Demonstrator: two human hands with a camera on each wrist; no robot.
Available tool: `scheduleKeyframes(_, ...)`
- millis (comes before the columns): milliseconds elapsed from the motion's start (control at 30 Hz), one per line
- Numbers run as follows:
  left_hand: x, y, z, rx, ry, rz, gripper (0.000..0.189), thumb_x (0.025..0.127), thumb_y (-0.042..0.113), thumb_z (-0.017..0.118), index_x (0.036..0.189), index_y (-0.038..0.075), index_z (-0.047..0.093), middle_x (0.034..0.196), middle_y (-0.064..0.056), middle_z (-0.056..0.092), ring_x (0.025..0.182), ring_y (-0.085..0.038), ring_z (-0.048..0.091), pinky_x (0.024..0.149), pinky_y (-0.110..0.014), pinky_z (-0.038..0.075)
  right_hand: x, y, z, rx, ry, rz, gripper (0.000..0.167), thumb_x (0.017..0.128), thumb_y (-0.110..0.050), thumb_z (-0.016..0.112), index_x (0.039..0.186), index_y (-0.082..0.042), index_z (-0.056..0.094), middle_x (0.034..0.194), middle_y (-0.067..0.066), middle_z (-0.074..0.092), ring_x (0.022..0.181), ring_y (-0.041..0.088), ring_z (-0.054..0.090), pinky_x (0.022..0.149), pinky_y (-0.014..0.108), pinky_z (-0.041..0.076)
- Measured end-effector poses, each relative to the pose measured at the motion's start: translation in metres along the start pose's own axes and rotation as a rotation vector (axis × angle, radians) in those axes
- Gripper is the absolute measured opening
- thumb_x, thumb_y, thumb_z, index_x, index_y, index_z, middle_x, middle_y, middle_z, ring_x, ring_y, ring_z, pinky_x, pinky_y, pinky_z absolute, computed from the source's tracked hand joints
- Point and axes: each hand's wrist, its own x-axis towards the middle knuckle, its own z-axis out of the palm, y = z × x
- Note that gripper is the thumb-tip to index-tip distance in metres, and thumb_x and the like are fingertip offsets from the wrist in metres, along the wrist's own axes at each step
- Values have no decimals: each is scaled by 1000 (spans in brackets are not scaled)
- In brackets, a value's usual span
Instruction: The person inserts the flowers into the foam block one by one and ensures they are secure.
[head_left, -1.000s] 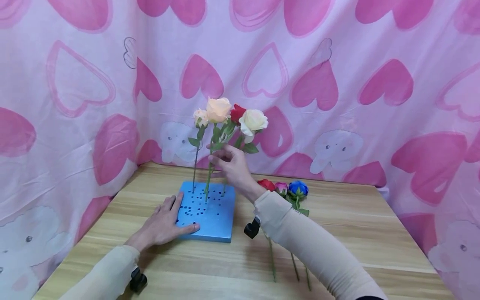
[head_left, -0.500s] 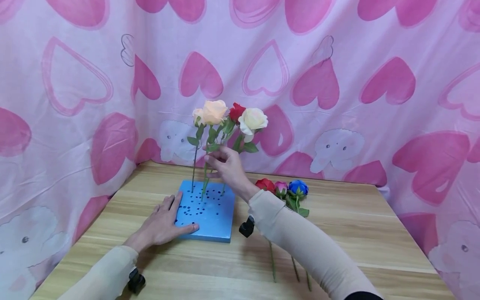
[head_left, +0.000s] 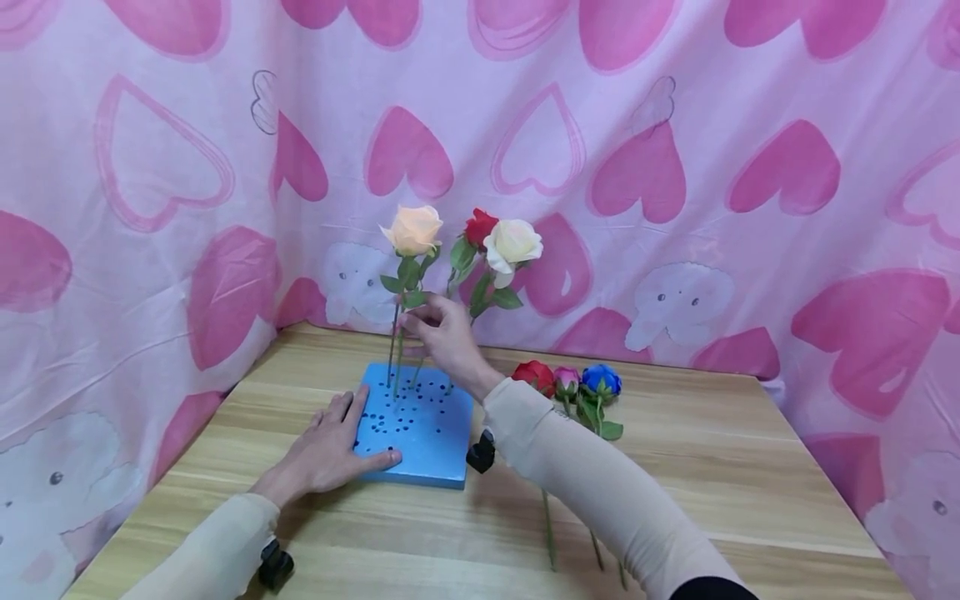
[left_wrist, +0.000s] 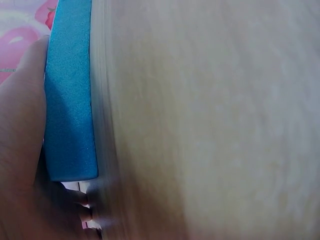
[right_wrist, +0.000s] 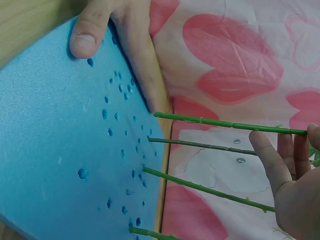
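My right hand (head_left: 447, 333) pinches the green stem (right_wrist: 215, 121) of a peach rose (head_left: 415, 231) between thumb and fingers. That stem's bare lower end shows over the far part of a blue foam board (head_left: 427, 458) full of small holes. My left hand (head_left: 322, 446) rests on the board's left side, thumb on top, fingers along the edge. A white rose (head_left: 513, 247) and a red rose (head_left: 480, 227) stand upright in the board. A thin dark stem (right_wrist: 200, 144) also stands in it; its smaller bloom is hidden behind the held rose.
On the wooden table (head_left: 712, 467), right of the board, lie a red flower (head_left: 534, 377), a pink flower (head_left: 566, 382) and a blue flower (head_left: 602, 380), stems toward me, partly under my right forearm. A pink heart-print curtain (head_left: 600, 100) hangs behind.
My right hand has moved left with the peach rose, whose bloom has lowered slightly and now covers the smaller peach one. The left hand stays on the board.
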Motion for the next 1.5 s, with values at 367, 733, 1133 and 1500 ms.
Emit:
scheduleKeyframes(367, 2, -2, -2, 3, 14, 21, 137, 89, 92, 63, 178, 3, 9, 177, -39, 20, 165, -59, 21, 132, -78, 14, 4, 9, 3, -51, -5, 23, 36, 112, -11, 68, 147, -16, 72, 129, 24, 72, 125, 38, 73, 92, 49, 68)
scheduleKeyframes(733, 1, -1, -1, -2, 11, 21, 137, 89, 91, 64, 178, 3, 9, 177, -39, 21, 164, -58, 22, 132, -78, 14, 6, 22, 7, -31, -12, 48, 35, 113, -8, 66, 147, -12, 71, 133, 27, 69, 126, 44, 71, 96, 59, 65)
scheduleKeyframes(1133, 2, 1, -1, -5, 8, 21, 137, 89, 91, 64, 178, 3, 10, 178, -38, 21, 165, -57, 22, 132, -77, 14, 7, 20, 8, -54, -9, 43, 32, 112, -9, 68, 144, -12, 73, 124, 21, 71, 118, 38, 74, 91, 52, 69)
scheduleKeyframes(1500, 3, 1, -2, 3, -4, 10, 136, 89, 91, 63, 178, 3, 9, 178, -38, 21, 165, -59, 20, 133, -76, 13, 7, 33, 11, -51, -27, 63, 32, 111, -10, 69, 142, -8, 73, 118, 18, 74, 121, 48, 73, 93, 60, 66)
